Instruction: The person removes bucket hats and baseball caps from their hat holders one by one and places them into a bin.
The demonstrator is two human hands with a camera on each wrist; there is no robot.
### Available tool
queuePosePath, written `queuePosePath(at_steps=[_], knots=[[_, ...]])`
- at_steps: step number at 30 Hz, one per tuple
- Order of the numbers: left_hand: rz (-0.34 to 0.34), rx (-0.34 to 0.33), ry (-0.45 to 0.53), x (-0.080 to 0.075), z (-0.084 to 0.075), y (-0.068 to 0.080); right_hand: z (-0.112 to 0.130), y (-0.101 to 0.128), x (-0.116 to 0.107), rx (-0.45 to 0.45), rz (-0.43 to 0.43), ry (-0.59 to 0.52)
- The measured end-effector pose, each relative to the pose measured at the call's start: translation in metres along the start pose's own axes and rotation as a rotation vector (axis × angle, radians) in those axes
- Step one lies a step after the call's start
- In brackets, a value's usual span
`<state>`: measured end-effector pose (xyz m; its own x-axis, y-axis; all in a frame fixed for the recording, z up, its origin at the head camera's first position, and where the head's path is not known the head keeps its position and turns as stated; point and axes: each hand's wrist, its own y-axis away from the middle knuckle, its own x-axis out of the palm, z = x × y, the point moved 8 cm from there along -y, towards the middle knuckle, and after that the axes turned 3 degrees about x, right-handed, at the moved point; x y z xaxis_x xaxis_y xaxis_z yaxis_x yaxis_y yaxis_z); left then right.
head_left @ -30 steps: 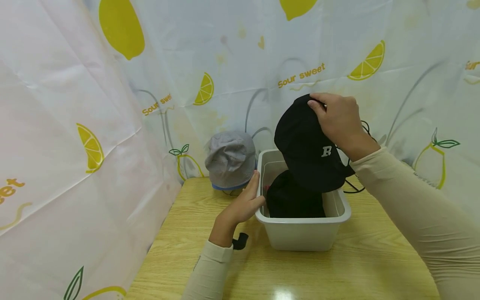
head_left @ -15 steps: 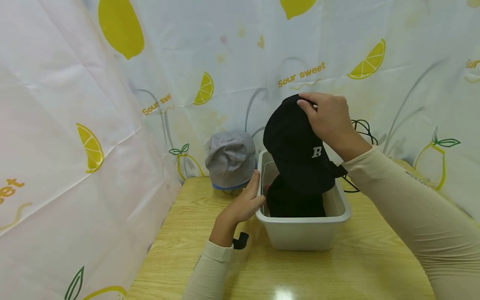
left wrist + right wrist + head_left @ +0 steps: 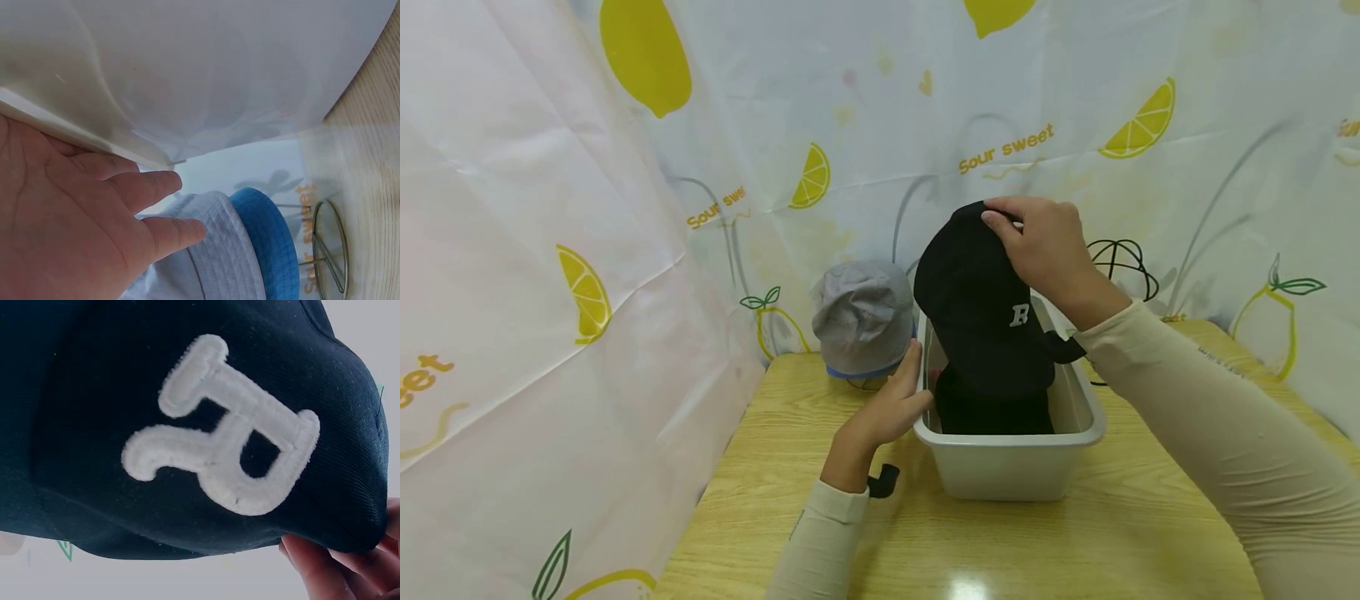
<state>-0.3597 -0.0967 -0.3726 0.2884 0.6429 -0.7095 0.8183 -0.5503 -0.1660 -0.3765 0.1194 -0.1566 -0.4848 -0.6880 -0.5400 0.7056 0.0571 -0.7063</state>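
My right hand [image 3: 1051, 254] pinches the top of a black cap [image 3: 977, 292]. The cap hangs tilted over a white plastic bin [image 3: 1007, 467], its lower part inside the opening. White embroidery on the cap, a letter R, fills the middle of the right wrist view, where fingertips [image 3: 325, 569] hold the crown's end. In the bin, below the cap, lies another black fabric item [image 3: 996, 412], partly hidden. My left hand [image 3: 891, 408] rests along the bin's left side with its fingers extended; the left wrist view shows them against the outer wall.
Left of the bin, a grey bucket hat [image 3: 865, 317] with a blue underside sits on a wire stand [image 3: 331, 250]. A black wire stand [image 3: 1123, 254] is behind the bin's right side. Printed curtains surround the wooden table [image 3: 820, 400].
My right hand has carried the black cap left and slightly down, over the bin. More of the black wire stand shows behind it. My left hand has stayed against the bin.
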Motion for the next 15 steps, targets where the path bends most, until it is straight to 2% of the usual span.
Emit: queuePosePath(at_steps=[15], knots=[[-0.019, 0.023, 0.023, -0.001, -0.002, 0.0, -0.013, 0.017, 0.025, 0.02, 0.062, -0.001]])
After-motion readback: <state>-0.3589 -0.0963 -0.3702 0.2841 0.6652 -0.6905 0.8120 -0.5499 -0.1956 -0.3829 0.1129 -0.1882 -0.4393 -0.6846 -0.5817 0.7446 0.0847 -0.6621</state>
